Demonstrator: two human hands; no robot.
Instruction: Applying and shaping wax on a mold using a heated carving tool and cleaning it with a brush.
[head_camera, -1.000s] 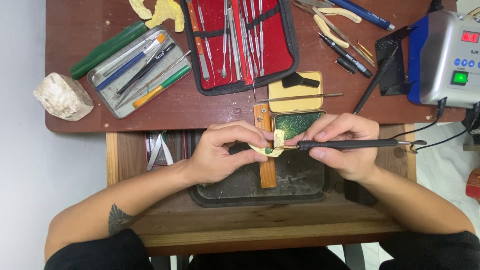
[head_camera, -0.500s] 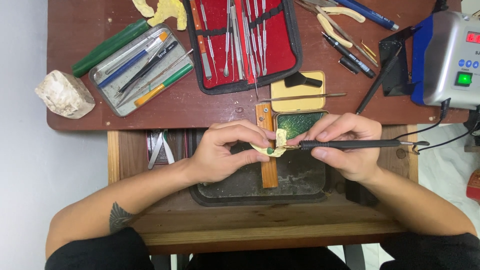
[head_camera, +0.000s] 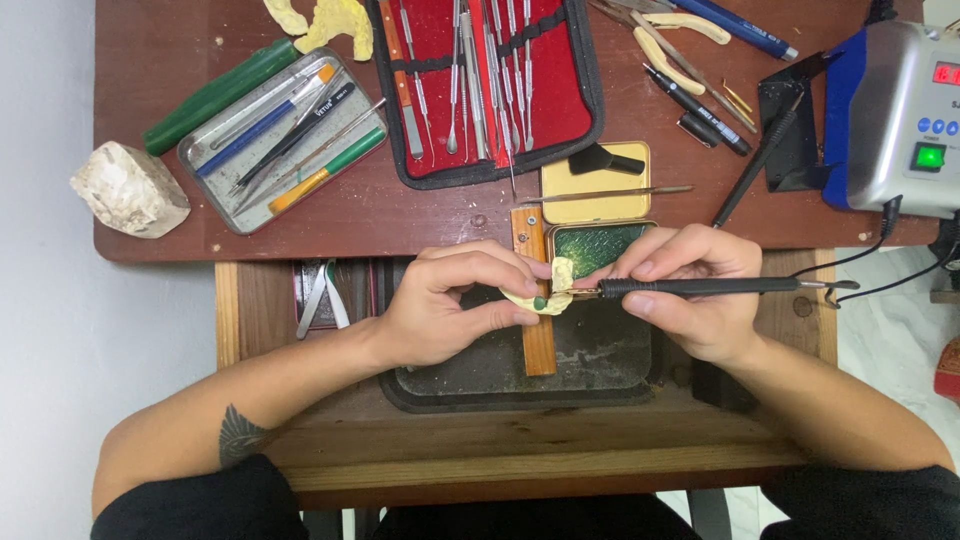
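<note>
While the left hand pinches a small pale-yellow dental cast between thumb and curled fingers, the right hand grips a black corded handpiece like a pen, its fingers pressed together around the shaft and its metal tip touching the cast. A green dab shows on the cast's lower edge. Both hands hover over a dark metal tray sunk in the wooden pull-out shelf, and the cast sits just above a narrow wooden block that crosses the tray's upper rim. Just beyond the cast lies an open yellow tin with green wax in its lower half. Farther up from the tray, on the reddish-brown table, stands an open red instrument case full of steel tools; left of that case are a flat metal tin of brushes and pens and a pale stone lump. Right of the case sits a grey control box with a lit green switch, from which the handpiece's cord runs.
</note>
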